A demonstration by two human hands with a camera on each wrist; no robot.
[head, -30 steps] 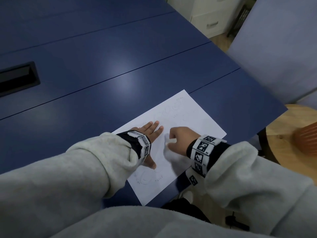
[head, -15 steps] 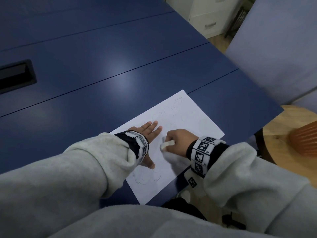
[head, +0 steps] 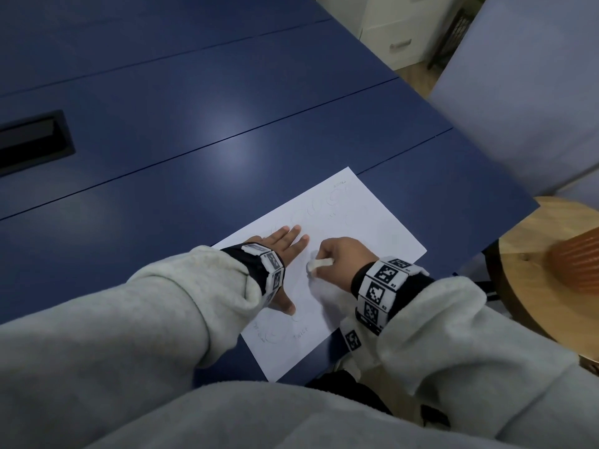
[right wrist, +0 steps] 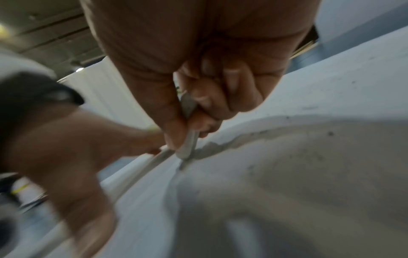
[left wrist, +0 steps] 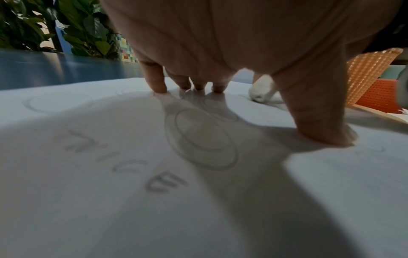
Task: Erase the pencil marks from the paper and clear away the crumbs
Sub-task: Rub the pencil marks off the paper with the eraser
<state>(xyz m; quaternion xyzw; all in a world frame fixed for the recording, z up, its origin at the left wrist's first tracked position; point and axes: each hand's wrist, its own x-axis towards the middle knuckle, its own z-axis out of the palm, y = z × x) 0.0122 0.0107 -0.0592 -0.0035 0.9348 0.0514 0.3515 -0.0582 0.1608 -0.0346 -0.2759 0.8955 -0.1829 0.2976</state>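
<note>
A white sheet of paper (head: 366,228) lies at the near right corner of the blue table (head: 194,124), with faint pencil circles (left wrist: 200,137) and the word "TWICE" (head: 300,336) on it. My left hand (head: 285,244) lies flat on the sheet, fingers spread and thumb out, pressing it down. My right hand (head: 340,257) pinches a white eraser (head: 319,264) between thumb and fingers, its tip touching the paper beside the left fingertips. In the right wrist view the eraser (right wrist: 187,144) meets the sheet, with dark crumbs (right wrist: 330,133) scattered on the paper.
A black cable hatch (head: 32,140) is set into the table at far left. A round wooden stool (head: 534,270) with an orange basket (head: 580,264) stands to the right, past the table edge. White drawers (head: 402,30) stand behind.
My right hand with the eraser has slid back and forth a little over the middle of the sheet. The left hand has stayed flat on the paper.
</note>
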